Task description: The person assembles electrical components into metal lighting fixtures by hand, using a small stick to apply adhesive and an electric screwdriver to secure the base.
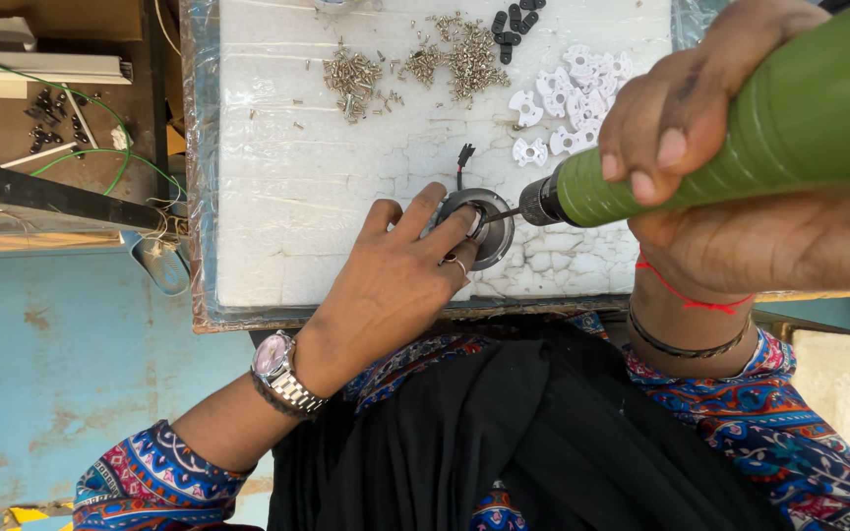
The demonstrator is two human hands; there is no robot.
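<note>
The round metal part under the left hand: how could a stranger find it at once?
Start at the white foam board on the bench. Near its front edge, the left hand presses on a round metal part. Unlike the loose screws and white plastic pieces behind, it is a single grey ring, met by the green screwdriver.

A round grey metal part (484,228) lies flat on the white tabletop (297,216), partly covered. A green electric screwdriver (740,147) is held level, its bit seemingly set in the part's centre.
</note>
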